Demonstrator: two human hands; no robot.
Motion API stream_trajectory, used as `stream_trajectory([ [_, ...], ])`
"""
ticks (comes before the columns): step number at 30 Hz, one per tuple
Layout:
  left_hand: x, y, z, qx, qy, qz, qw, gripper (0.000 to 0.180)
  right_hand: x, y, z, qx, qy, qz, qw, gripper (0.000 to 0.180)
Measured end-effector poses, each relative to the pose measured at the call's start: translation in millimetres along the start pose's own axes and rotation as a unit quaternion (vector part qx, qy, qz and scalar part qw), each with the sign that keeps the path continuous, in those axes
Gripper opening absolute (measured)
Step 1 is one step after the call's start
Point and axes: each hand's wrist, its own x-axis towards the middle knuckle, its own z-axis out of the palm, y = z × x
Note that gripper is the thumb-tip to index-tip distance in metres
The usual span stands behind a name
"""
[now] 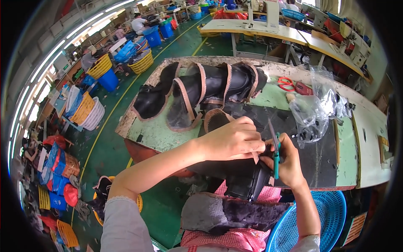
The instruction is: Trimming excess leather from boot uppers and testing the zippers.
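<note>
**Trimming the black boot upper at the bench edge**

Your right hand has its fingers closed round a pair of teal-handled snips, blade tips pointing up and away from you, right beside your left thumb. Your left hand is clamped down on the black boot upper, fingers curled over its top edge, pinning it against the near edge of the bench.

To do this cut well, I'd judge: keep the left fingertips back from the blade line, they're very close. Take short nips, not long bites. Turn the piece, not your wrist, so the snips stay in sight.

The upper is black, glossy outside, folded over the bench edge and hanging toward your lap, partly hidden by both hands. Can't tell exactly what's being cut.

Further out: a row of matching black uppers with tan fuzzy trim lies across the bench top, well apart from your hands. Red-handled scissors and a clear plastic bag sit to the right. A blue basket is below your right forearm.
</note>
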Motion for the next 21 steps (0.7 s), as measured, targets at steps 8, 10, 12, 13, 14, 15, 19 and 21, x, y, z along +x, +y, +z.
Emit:
stream_trajectory([
  [8, -2, -6, 11, 0.037, 0.054, -0.079, 0.995, 0.024, -12, -9, 4, -0.088, 0.024, -0.069, 0.993, 0.044],
  [10, 2, 8, 15, 0.137, 0.058, -0.100, 0.984, 0.026, -18, -10, 5, -0.089, 0.042, -0.098, 0.990, 0.043],
  [12, 3, 27, 19, 0.113, 0.016, -0.155, 0.981, 0.045, -22, -6, 4, -0.065, 0.066, -0.122, 0.988, 0.042],
  [13, 3, 32, 24, 0.081, 0.004, -0.169, 0.982, 0.051, -23, -7, 9, -0.033, 0.103, -0.119, 0.987, 0.040],
  [14, 4, 36, 27, 0.076, -0.034, -0.193, 0.978, 0.050, -24, -8, 13, -0.002, 0.140, -0.116, 0.983, 0.039],
  [15, 1, 31, 34, 0.028, -0.044, -0.192, 0.980, 0.048, -27, -13, 11, 0.014, 0.131, -0.102, 0.986, 0.040],
  [19, 18, 31, 2, -0.339, -0.181, -0.284, 0.878, 0.056, -28, -39, 14, 0.087, 0.120, -0.049, 0.988, 0.040],
  [21, 17, 32, -11, -0.362, -0.219, -0.289, 0.859, 0.057, -23, -67, 8, 0.226, 0.071, 0.067, 0.969, 0.033],
])
